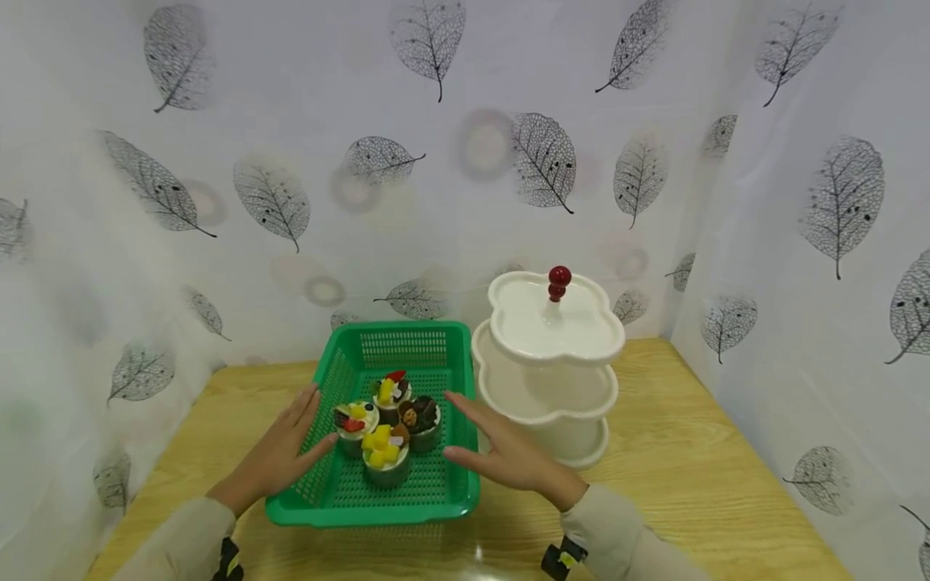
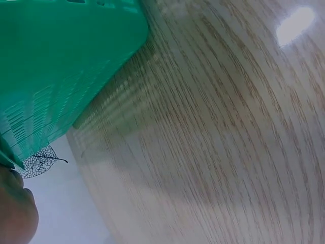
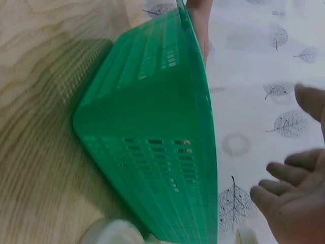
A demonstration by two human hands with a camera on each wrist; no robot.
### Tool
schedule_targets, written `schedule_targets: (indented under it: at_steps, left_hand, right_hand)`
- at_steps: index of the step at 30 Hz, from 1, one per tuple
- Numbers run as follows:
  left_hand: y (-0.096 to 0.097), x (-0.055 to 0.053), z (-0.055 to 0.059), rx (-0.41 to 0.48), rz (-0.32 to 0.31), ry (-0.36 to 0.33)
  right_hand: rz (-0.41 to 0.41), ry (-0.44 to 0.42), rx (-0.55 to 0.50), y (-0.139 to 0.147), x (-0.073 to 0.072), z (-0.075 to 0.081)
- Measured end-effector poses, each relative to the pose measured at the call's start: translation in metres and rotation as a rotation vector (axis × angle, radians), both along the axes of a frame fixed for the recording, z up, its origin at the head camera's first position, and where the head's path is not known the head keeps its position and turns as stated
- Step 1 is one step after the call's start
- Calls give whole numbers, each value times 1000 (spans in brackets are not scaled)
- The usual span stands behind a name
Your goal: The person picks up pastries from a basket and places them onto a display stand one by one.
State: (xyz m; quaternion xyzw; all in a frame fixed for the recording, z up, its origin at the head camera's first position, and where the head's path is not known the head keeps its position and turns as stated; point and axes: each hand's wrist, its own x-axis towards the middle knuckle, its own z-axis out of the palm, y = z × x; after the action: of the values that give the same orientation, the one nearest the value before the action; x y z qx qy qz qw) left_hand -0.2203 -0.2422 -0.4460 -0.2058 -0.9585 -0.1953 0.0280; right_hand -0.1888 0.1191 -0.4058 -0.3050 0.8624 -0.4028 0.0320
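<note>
Step, head view: the left hand (image 1: 276, 456) is at about 9 o'clock of the green basket (image 1: 363, 515) and the right hand (image 1: 508, 452) at 3 o'clock, which I judge to be framing or steadying it.
Grip, head view: both wide, fingers straight, neither holding anything.
Next move: would call for curling the fingers, though whether on rim or cup I cannot tell.
Basket, head view: sits on the worktop (image 1: 697, 452) and holds four dessert cups, close together: the strawberry-topped cup (image 1: 392, 391) at 12 o'clock, the walnut-topped cup (image 1: 425, 436) at 3, the yellow-cube cup (image 1: 387, 476) at 6, the mixed-fruit cup (image 1: 356, 440) at 9.
Stand, head view: a white three-tier stand (image 1: 519, 323) with a red knob (image 1: 559, 278), just beside the basket towards 2 o'clock.
Basket, left wrist view: outer wall at 10 o'clock; part of the left hand at 8, contact with the rim unclear.
Right hand, right wrist view: at 4 o'clock, fingers spread apart from the basket wall; toppings glimpsed through its slots.
Pale rounded edge, right wrist view: at 7 o'clock, probably the stand.
</note>
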Motion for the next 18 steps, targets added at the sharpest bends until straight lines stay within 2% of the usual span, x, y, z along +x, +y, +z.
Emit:
schedule_targets:
  at_steps: [4,10,12,18]
  left_hand:
    - [0,0,-1,-6,3,10]
    - [1,0,2,-25,9,22]
    - [1,1,3,-22,10,26]
    - [2,2,5,-10,12,28]
  right_hand:
    - [-58,-43,-44,-15,0,-5]
    - [-92,-150,-130,-44,-1,-14]
    - [-115,-177,-122,-51,-1,-16]
    - [-148,-247,-9,-66,-2,-19]
